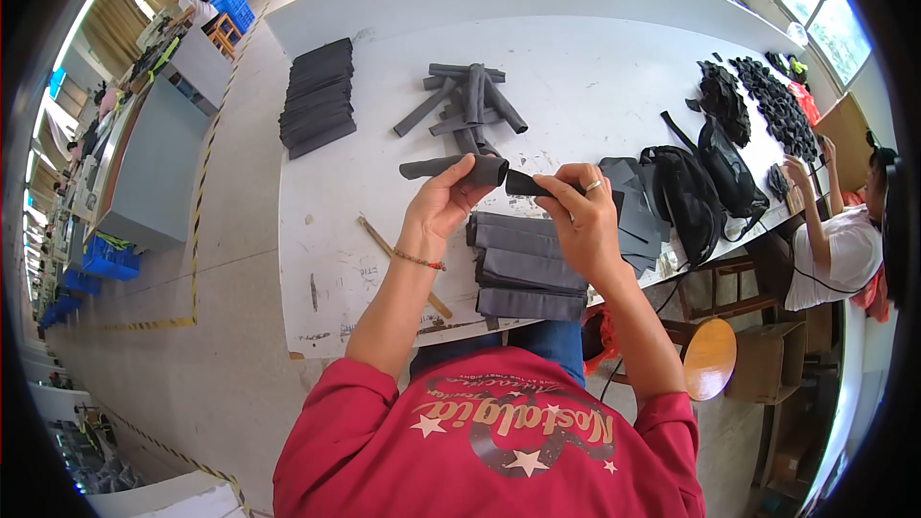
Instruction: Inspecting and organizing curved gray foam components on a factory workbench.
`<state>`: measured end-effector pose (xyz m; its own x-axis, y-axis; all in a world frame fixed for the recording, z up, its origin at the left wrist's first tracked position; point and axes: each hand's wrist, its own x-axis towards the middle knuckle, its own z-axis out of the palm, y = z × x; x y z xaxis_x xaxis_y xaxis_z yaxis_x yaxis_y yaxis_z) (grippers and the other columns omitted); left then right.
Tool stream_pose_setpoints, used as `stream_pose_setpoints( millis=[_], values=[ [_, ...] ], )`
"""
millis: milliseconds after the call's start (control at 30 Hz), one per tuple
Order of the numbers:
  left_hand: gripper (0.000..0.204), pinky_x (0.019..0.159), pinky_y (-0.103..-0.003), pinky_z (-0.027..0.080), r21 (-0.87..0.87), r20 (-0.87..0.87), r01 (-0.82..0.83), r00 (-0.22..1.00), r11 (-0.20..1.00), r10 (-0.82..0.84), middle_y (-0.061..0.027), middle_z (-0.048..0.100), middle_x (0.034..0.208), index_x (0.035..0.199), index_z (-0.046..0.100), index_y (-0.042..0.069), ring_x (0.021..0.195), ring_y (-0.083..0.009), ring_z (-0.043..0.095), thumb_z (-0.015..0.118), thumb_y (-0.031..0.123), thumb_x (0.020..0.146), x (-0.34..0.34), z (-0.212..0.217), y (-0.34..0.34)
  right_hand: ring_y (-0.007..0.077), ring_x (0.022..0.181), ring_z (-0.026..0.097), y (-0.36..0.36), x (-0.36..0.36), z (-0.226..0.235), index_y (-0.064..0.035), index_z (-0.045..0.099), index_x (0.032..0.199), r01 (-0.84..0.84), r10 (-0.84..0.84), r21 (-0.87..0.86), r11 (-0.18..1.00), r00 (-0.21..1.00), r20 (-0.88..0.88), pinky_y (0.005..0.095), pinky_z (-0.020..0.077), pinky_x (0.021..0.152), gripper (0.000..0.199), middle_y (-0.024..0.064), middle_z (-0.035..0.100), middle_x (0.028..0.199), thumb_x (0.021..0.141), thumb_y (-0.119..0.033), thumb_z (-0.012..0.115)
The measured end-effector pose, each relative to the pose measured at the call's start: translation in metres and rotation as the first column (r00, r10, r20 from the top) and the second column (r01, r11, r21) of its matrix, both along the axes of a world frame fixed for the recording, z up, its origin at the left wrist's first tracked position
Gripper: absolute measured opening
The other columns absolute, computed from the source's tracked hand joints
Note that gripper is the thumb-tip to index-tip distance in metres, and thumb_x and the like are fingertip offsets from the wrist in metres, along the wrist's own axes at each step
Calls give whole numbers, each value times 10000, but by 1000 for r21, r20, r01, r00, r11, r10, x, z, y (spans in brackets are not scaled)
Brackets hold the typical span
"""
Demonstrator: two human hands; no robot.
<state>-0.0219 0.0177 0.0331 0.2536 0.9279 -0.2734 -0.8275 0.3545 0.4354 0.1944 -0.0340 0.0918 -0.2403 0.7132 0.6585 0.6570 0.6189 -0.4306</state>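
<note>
Over the table's near half, my left hand (443, 203) pinches a dark grey fabric tube (419, 169), its open end facing right. My right hand (587, 219) grips a flat black strip (523, 184), whose tip is at the tube's mouth; I cannot tell whether it reaches inside. Below my hands lies a stack of flat dark grey fabric sleeves (526, 264). Beyond them is a loose, crossed heap of similar rolled tubes (475, 101). A thin wooden stick (411, 270) rests on the tabletop left of the stack, near my left wrist.
A neat dark stack (318, 96) lies at the table's left side. Right of my right hand are flat grey sheets (638, 216) and black bags (686, 197). Small black pieces (777, 105) are heaped at far right, near a seated co-worker (835, 254). A stool (705, 360) stands below.
</note>
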Motion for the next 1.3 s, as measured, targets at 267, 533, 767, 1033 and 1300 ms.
stream_pose_setpoints(
  millis=[267,533,767,1033,1300],
  values=[
    [228,850,-344,610,29,-43,95,995,995,-94,-166,655,1119,1068,624,-1,1010,-245,666,685,117,882,6,2,-5,238,867,543,2,3,9,-79,703,998,6,-14,54,999,990,140,378,414,763,268,48,556,926,733,-83,747],
    [327,847,-396,601,220,-220,89,975,971,-40,-212,655,1089,1147,556,-28,991,-284,670,692,39,857,15,26,-21,262,883,539,-6,-12,3,-74,659,1084,20,-79,214,977,959,271,401,426,786,401,62,539,982,697,-86,759],
    [300,958,-415,490,442,-110,-86,983,893,149,-139,677,1055,1189,551,15,1082,-301,629,627,158,935,43,31,-41,346,986,533,-21,-51,-21,-64,551,1243,43,-37,84,996,996,-81,433,440,817,592,156,532,1110,695,-39,772],
    [263,983,-410,464,405,-29,-98,992,909,120,-138,692,938,1073,604,6,1171,-298,583,519,244,1002,63,9,-51,379,924,560,-18,-43,-42,-31,499,1054,-37,37,13,999,999,-14,453,457,788,400,182,565,1018,718,6,714],
    [254,1029,-443,436,428,-67,-141,980,893,187,-115,693,955,1096,584,36,1248,-332,521,494,256,1007,46,12,-45,377,898,568,-29,-25,-33,-37,496,1017,-115,118,-67,991,992,50,444,486,730,367,160,557,1005,725,2,715]
  ],
)
